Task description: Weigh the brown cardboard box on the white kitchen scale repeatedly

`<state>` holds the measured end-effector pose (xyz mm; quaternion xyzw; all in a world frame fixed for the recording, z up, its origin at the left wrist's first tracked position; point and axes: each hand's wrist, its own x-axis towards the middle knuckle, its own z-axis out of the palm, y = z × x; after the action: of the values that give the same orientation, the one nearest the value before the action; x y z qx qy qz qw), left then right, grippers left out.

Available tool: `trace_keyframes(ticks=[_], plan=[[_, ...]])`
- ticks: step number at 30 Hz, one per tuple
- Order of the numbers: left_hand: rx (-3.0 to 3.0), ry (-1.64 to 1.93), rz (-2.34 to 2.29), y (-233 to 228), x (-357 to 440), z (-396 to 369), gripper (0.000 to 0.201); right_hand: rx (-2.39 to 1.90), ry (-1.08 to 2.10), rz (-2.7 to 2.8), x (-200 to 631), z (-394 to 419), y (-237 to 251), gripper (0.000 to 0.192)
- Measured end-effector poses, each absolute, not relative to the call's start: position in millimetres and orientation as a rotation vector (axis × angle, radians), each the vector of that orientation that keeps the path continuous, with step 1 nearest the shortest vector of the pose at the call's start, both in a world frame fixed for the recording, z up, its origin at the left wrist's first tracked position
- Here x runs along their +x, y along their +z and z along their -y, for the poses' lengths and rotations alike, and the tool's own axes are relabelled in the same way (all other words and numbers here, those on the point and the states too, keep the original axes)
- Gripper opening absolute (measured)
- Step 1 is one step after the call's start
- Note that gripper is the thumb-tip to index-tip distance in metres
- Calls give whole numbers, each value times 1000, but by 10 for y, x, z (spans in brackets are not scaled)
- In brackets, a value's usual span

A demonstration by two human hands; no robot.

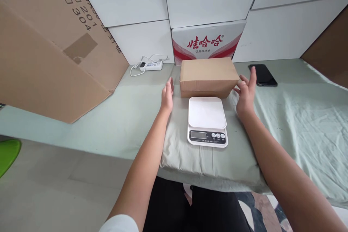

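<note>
Brown box [209, 76], closed as far as its visible top and front show, stands on the cloth-covered counter [130, 112] directly behind the white scale [207, 113]. Its lower front edge comes close to the back of the scale's platform; whether the two touch cannot be told.

The box's long axis runs left to right across the back of the scale, with one long side turned toward the person and the short ends facing the two hands. Its plain faces give no mark to tell one end from the other.

The left hand [167, 94], behind and to the left of the scale, has its grip wide, fingers extended and palm turned inward, clear of the box and holding nothing. The right hand [246, 94], behind and to the right of the scale, has its fingers spread; the fingertips are at the box's right end, but contact is uncertain, and the grip is not closed round anything.

As for progress, the box is in place behind the scale with a hand at either end, though no firm hold shows and it rests on the counter rather than on the scale. The scale's display [198, 135] shows no readable figure. Whether the hands are arriving or letting go, and so what remains, cannot be judged from this view.
</note>
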<state>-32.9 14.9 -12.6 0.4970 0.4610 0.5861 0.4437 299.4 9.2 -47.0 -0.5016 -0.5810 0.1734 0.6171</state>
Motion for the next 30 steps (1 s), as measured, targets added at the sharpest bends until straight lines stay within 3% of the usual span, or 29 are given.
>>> trace_keyframes(ticks=[6, 21, 30], plan=[[1170, 1461, -1179, -61, -407, -160, 96, -1217, 463, 1107, 3146, -89, -561, 85], [1361, 1254, -967, -201, -236, -140, 90, -1123, 658, 1407, 2815, 17, -402, 92], [1532, 1378, -969, -156, -244, -45, 88, -1010, 539, 1402, 2761, 50, -207, 103]])
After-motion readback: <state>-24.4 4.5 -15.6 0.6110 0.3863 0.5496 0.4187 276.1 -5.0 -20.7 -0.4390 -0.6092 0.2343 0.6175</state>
